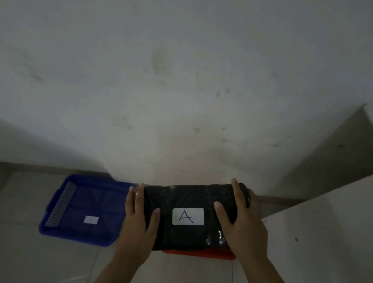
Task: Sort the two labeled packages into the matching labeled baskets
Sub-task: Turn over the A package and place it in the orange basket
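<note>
Over red basket (199,254): package A (185,214) clasped between left hand (140,216) and right hand (240,227), undelivered (blue basket (78,236) label unreadable); second package unseen.

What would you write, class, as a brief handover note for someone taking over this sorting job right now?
Left hand: shut on the left end of the black package.
Right hand: shut on its right end.
The package, with a white label reading A, is held over the red basket, which it mostly hides.
The blue basket sits on the floor to the left, holding only a small white label, too blurred to read.
Done: nothing sorted yet.
Left: check the red basket's label and place this package; the second package is not in view.
</note>
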